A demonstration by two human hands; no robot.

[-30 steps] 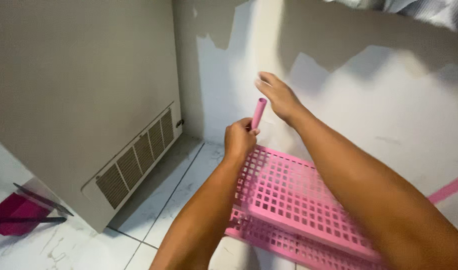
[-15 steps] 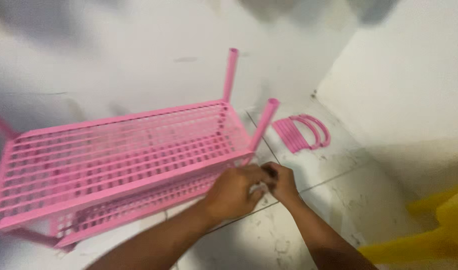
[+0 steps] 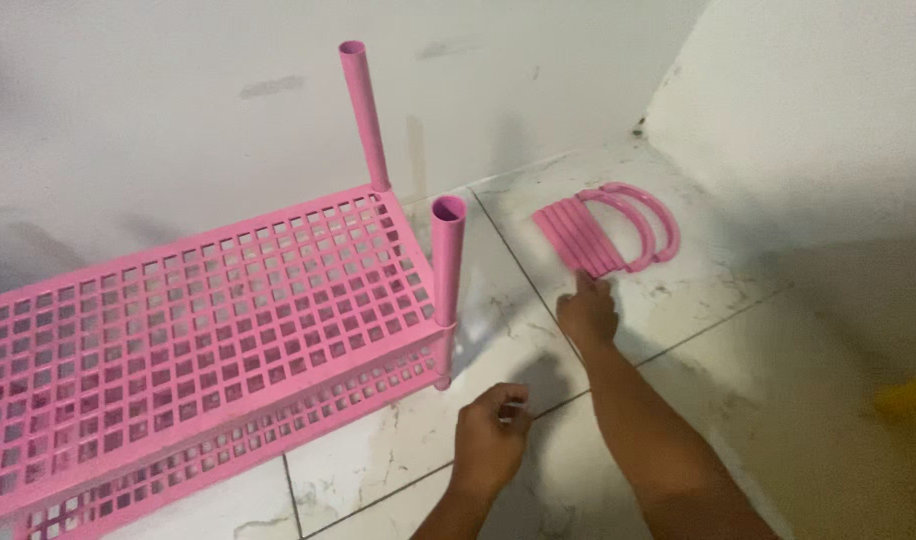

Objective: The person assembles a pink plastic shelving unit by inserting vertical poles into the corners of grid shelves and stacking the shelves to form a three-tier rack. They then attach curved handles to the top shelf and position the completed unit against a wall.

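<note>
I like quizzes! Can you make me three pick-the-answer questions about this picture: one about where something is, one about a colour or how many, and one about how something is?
1. Where does the right hand reach?
A. To the pink pieces lying on the floor
B. Onto the rack's top shelf
C. Up the wall

2. How many tubes stand up from the rack?
A. None
B. Two
C. Five

3. How is the left hand?
A. Flat, spread on the shelf
B. Curled, low over the floor
C. Wrapped round a tube

Answers:
1. A, its fingertip meets the near end of the straight pieces, beside the curved ones.
2. B, the back tube and the front tube rise at the rack's right end.
3. B, its fingers are bent in near the rack's front corner; whether they hold anything cannot be told.
</note>
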